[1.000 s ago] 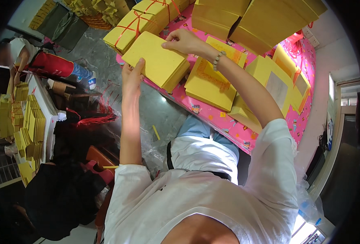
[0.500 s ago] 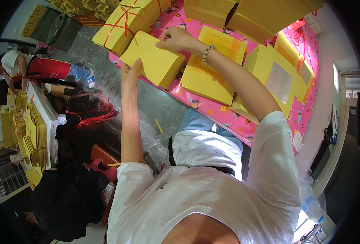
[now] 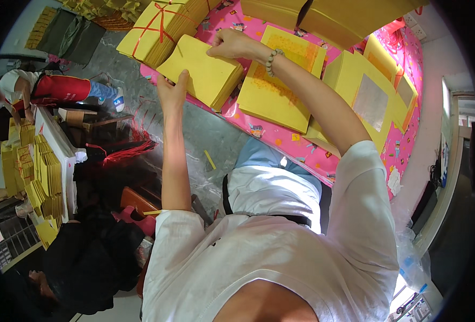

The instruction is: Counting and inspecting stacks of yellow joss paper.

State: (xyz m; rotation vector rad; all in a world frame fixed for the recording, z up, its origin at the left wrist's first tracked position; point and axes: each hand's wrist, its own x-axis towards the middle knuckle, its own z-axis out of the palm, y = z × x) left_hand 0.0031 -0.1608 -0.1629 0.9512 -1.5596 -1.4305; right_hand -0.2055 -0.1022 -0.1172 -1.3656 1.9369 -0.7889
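Note:
A stack of yellow paper point(image 3: 202, 72) lies at the near-left edge of the pink table. My left hand point(image 3: 172, 92) grips its near-left corner, thumb up against the side and the other fingers partly hidden by the stack. At the far right corner, my right hand point(image 3: 232, 44) is closed with thumb and forefinger pinched on the paper's edge; how many sheets they hold cannot be made out. To the right lies another yellow stack with an orange printed sheet point(image 3: 280, 80), beneath my right forearm.
A yellow bundle tied with red ribbon point(image 3: 154, 32) stands at the far left. Yellow stacks with silver squares point(image 3: 367, 104) lie to the right on the patterned pink tablecloth point(image 3: 277, 138). Large yellow blocks point(image 3: 350, 21) stand behind. Two people are at a side table point(image 3: 65, 155) on the left.
Both hands keep their places on the stack. My left thumb has come down slightly along the near corner, and the whole view has shifted a little.

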